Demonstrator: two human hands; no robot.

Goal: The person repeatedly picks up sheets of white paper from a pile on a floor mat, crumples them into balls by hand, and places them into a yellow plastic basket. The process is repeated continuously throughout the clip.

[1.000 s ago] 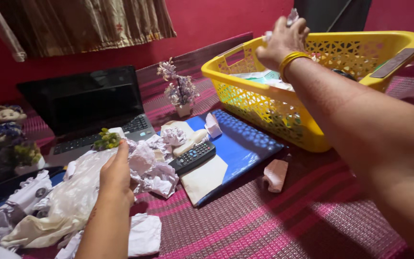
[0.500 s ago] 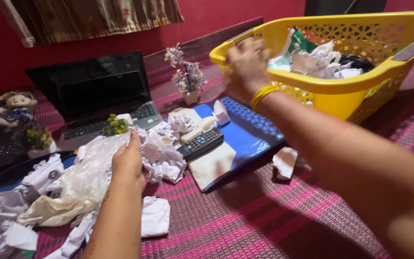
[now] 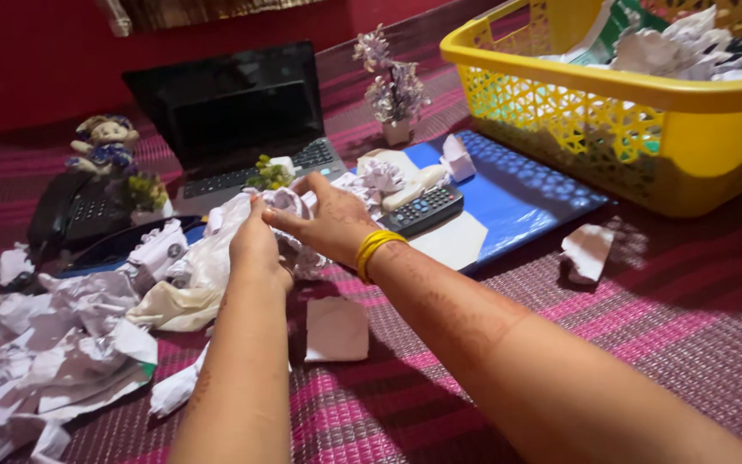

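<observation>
Head view: both hands meet at the centre over a crumpled paper wad [image 3: 289, 206]. The left hand [image 3: 257, 249] is curled around its near side; the right hand [image 3: 330, 225], wearing a yellow bangle [image 3: 371, 249], closes fingers over its top. This looks like the gathering step. The yellow basket [image 3: 594, 82], already holding paper, sits at two o'clock; lifting the wad there needs a firm two-handed squeeze.

Both hands [image 3: 298, 232] gripping crumpled paper [image 3: 289, 206].
</observation>
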